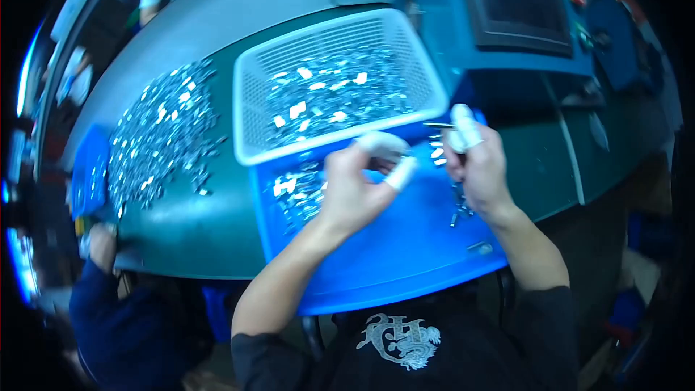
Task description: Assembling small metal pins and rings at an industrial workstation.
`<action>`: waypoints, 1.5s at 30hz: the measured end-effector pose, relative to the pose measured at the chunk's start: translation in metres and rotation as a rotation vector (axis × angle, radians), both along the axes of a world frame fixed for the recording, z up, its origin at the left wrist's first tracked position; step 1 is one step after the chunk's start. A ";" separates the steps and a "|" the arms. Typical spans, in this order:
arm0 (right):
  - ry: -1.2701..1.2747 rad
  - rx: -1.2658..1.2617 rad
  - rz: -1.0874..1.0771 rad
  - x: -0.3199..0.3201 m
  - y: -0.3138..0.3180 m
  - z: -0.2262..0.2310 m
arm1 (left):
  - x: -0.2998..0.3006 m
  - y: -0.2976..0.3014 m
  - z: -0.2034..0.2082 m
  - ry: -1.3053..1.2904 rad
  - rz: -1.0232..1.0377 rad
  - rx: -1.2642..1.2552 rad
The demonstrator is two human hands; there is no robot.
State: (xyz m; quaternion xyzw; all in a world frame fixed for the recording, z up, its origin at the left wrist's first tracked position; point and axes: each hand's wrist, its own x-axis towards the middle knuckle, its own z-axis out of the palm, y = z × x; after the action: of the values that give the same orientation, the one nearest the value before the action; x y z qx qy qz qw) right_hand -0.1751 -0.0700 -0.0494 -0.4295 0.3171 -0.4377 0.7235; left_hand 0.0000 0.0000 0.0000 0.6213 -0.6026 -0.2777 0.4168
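Note:
My left hand [355,185] is over the blue tray [384,253], thumb and forefinger curled together in a pinch. White coverings wrap those fingertips; whatever sits between them is too small to make out. On the right, my right hand [479,166] grips a thin, dark metal piece [439,126] that points left beyond the fingers. A white covering is on its forefinger too. Small shiny metal parts [298,192] are heaped at the tray's left side, under and beside my left hand. Several more parts [459,210] lie by my right wrist.
Behind the tray stands a white perforated basket [250,101] with many metal parts. Another pile [166,130] spreads over the green table [195,235]. A machine with a dark screen [517,7] is at the back right. A co-worker's hand [103,246] is at the left near a blue bin [90,174].

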 end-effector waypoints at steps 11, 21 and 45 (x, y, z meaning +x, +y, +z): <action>0.320 -0.294 0.052 -0.079 -0.047 0.022 | -0.086 -0.061 -0.044 0.440 -0.018 -0.202; 0.306 -0.332 0.105 -0.083 -0.049 0.021 | -0.085 -0.060 -0.032 0.070 -0.066 -0.313; 0.449 -0.016 0.035 -0.073 -0.019 0.020 | -0.098 -0.049 -0.059 1.028 -0.154 -0.104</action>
State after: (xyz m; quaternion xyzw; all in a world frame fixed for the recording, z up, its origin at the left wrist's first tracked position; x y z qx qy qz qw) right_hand -0.2479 -0.0888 -0.0289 -0.5273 0.4593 -0.3210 0.6387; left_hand -0.0979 -0.0493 -0.0587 0.3370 -0.3770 -0.5466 0.6675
